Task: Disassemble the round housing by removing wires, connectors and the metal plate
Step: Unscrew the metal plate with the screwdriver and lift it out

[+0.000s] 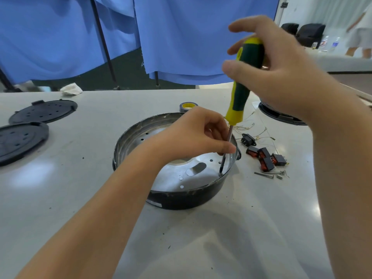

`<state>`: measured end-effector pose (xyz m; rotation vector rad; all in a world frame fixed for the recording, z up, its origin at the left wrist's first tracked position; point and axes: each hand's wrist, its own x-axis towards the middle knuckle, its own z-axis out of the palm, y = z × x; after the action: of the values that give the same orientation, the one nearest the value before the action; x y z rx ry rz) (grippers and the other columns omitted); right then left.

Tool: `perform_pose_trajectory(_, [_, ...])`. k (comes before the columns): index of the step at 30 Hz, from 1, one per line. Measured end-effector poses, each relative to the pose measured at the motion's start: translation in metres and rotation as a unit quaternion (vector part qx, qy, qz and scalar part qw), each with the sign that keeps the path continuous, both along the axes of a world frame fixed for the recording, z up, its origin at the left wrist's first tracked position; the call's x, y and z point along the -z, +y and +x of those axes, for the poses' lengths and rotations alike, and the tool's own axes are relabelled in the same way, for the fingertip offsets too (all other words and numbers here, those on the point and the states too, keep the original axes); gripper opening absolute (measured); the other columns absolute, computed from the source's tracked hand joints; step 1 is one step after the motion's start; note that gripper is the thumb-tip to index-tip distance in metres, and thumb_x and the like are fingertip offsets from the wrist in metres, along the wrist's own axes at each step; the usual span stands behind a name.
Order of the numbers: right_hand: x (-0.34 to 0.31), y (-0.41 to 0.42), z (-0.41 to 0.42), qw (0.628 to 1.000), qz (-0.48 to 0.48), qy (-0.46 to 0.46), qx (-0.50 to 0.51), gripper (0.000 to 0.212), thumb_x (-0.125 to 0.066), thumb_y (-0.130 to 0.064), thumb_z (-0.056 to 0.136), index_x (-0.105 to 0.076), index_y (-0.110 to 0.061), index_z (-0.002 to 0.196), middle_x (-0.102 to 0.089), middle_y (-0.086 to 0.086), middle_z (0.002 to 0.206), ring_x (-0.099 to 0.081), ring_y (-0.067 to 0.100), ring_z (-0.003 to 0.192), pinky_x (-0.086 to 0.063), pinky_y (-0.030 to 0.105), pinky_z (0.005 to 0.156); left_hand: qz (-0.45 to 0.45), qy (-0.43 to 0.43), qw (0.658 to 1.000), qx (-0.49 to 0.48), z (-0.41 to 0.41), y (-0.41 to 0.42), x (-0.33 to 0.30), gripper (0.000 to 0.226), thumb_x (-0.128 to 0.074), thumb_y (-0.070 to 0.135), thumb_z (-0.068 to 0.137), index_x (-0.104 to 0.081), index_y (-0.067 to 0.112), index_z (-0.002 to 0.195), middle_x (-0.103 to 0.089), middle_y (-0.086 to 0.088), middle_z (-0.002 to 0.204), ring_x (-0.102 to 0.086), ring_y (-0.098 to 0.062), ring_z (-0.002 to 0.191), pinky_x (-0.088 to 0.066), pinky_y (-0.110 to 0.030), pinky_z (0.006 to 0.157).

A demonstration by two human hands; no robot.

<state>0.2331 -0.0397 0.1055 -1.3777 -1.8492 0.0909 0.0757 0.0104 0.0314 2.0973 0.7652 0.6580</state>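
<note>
The housing (175,162) sits at the centre of the frame on the table (60,198), the metal plate (181,178) still inside it. The right hand (267,69) grips the screwdriver (244,77) by its handle (green and yellow), tip on a screw (220,174) at the plate's right edge. The left hand (193,133) pinches the shaft. Right of the housing lie loose wires (259,131), switches (265,158) and screws (269,174). Two black lids (30,125) rest at the left.
</note>
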Motion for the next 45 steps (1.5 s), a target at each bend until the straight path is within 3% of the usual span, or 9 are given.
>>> perform_pose_trajectory(3, [0.003,0.004,-0.001,0.993,0.016,-0.090,0.072,0.046,-0.050,-0.061,0.086,-0.052,-0.020,0.105,-0.055,0.000,0.083,-0.050,0.010,0.071,-0.037,0.017,0.060,0.012,0.002,1.000,-0.012,0.001,0.001,0.001,0.016,-0.082,0.020,0.074,-0.067,0.016,0.078,-0.071,-0.004,0.076,-0.070,-0.018,0.069,-0.059,-0.030,0.073])
perform_pose_trajectory(5, [0.002,0.003,-0.002,0.994,0.018,-0.090,0.066,0.047,-0.050,-0.062,0.085,-0.053,-0.016,0.098,-0.056,0.003,0.080,-0.047,0.009,0.065,-0.038,0.019,0.058,-0.010,0.010,1.000,0.011,-0.001,0.001,-0.002,0.014,-0.080,0.018,0.077,-0.069,0.018,0.086,-0.073,0.001,0.082,-0.070,-0.013,0.076,-0.058,-0.028,0.078])
perform_pose_trajectory(8, [-0.002,0.000,-0.001,0.999,-0.013,-0.042,-0.002,0.038,-0.055,-0.046,0.090,-0.058,-0.014,0.109,-0.062,0.011,0.090,-0.058,0.017,0.074,-0.051,0.030,0.072,-0.067,0.010,0.996,0.062,-0.006,0.002,-0.005,0.023,-0.073,0.006,0.082,-0.069,0.017,0.101,-0.076,-0.001,0.096,-0.073,-0.013,0.089,-0.057,-0.027,0.083])
perform_pose_trajectory(12, [-0.005,-0.004,-0.001,0.993,-0.067,0.045,-0.089,0.043,-0.055,-0.020,0.086,-0.050,-0.024,0.129,-0.067,0.003,0.105,-0.067,0.014,0.096,-0.053,0.037,0.091,-0.040,-0.012,0.998,0.041,-0.006,0.000,-0.005,0.013,-0.076,0.006,0.079,-0.072,0.014,0.087,-0.076,-0.001,0.080,-0.074,-0.016,0.077,-0.058,-0.024,0.073])
perform_pose_trajectory(19, [0.000,0.003,-0.002,1.000,-0.008,-0.023,-0.004,0.049,-0.059,-0.058,0.080,-0.056,-0.024,0.116,-0.060,0.000,0.097,-0.059,0.015,0.086,-0.049,0.023,0.076,0.013,-0.016,1.000,-0.019,0.003,-0.001,0.000,0.023,-0.085,0.020,0.068,-0.067,0.008,0.074,-0.072,-0.006,0.071,-0.072,-0.020,0.067,-0.060,-0.031,0.070])
perform_pose_trajectory(26, [-0.005,-0.001,0.003,0.992,-0.050,0.070,-0.092,0.042,-0.053,-0.014,0.089,-0.051,-0.022,0.130,-0.067,0.003,0.105,-0.067,0.014,0.097,-0.054,0.033,0.090,-0.098,0.024,0.993,0.069,-0.005,0.001,-0.002,0.024,-0.067,0.008,0.087,-0.066,0.018,0.109,-0.076,0.000,0.101,-0.072,-0.013,0.094,-0.058,-0.031,0.084])
perform_pose_trajectory(30, [-0.004,-0.001,0.003,0.977,-0.077,0.144,-0.135,0.048,-0.039,0.004,0.089,-0.050,-0.022,0.127,-0.068,0.001,0.106,-0.068,0.008,0.095,-0.054,0.020,0.083,-0.095,0.001,0.994,0.051,-0.003,0.000,-0.001,0.012,-0.065,0.004,0.088,-0.068,0.015,0.095,-0.077,-0.005,0.089,-0.074,-0.015,0.084,-0.060,-0.030,0.077])
perform_pose_trajectory(42, [0.001,0.011,0.011,0.991,-0.085,0.084,-0.066,0.043,-0.053,-0.030,0.093,-0.044,-0.028,0.136,-0.067,-0.013,0.108,-0.066,0.006,0.098,-0.051,0.036,0.094,-0.084,-0.115,0.989,-0.037,-0.009,0.005,-0.005,0.006,-0.069,0.012,0.085,-0.068,0.009,0.090,-0.076,-0.005,0.077,-0.074,-0.019,0.073,-0.057,-0.022,0.064])
perform_pose_trajectory(45, [0.004,0.013,0.013,0.993,-0.117,0.016,-0.011,0.040,-0.061,-0.040,0.087,-0.053,-0.030,0.125,-0.065,-0.014,0.103,-0.065,0.008,0.093,-0.053,0.037,0.086,-0.095,-0.173,0.975,-0.098,-0.018,0.005,-0.006,0.008,-0.067,0.016,0.089,-0.069,0.009,0.090,-0.073,-0.003,0.070,-0.073,-0.018,0.064,-0.056,-0.022,0.058])
